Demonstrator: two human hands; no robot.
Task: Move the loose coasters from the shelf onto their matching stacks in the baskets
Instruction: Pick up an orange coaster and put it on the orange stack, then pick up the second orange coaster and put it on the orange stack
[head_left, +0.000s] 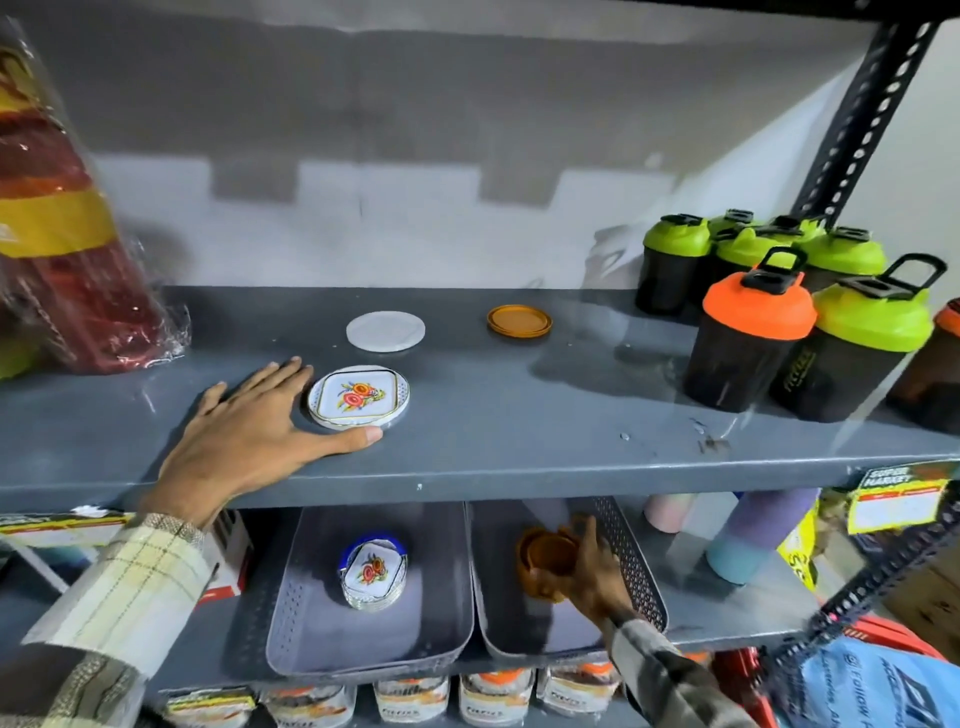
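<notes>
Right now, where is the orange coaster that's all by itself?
The loose orange coaster lies on the upper shelf, right of the plain white coaster, left of the shaker bottles.

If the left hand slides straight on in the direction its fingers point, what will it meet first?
Almost at once the floral coaster: the left hand lies flat on the upper shelf with fingertips at its rim. Beyond it lies the orange coaster, though depth is hard to judge.
</notes>
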